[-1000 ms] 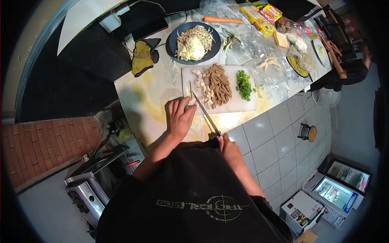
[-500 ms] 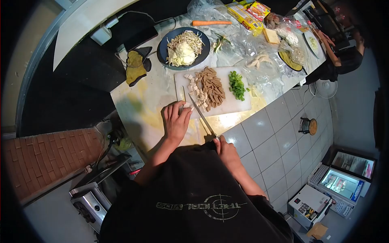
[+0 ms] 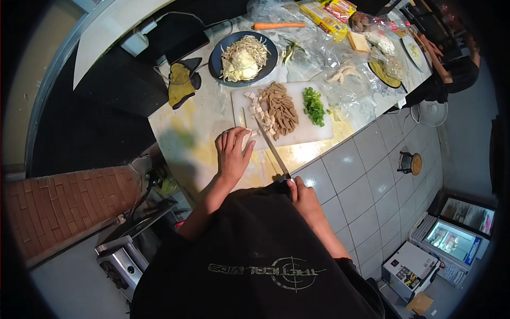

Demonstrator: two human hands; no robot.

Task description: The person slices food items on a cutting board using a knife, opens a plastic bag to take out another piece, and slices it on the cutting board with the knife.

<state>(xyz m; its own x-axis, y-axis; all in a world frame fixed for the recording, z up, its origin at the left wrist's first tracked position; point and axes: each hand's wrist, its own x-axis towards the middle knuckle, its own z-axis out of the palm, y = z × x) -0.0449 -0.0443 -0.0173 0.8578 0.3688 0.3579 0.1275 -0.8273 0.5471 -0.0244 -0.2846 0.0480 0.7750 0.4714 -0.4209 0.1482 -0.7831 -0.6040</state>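
My left hand is at the near left corner of the white cutting board, its fingers bent over a pale strip of food and the thumb beside it. In my right hand is the handle of a long kitchen knife. The blade lies slantwise over the board, its tip close to small pale cubes. Right of these cubes is a heap of brown sliced pieces. Chopped green leaves form a pile near the board's right end.
Behind the board stands a dark plate of bean sprouts and shredded pale vegetable. A carrot, yellow packets and plastic bags lie farther back. Yellow-black gloves rest at left. Another person works at the far right.
The view has shifted slightly. The knife has moved a little to the right relative to the board, away from my left hand. My left fingers have shifted, showing more of the pale strip.
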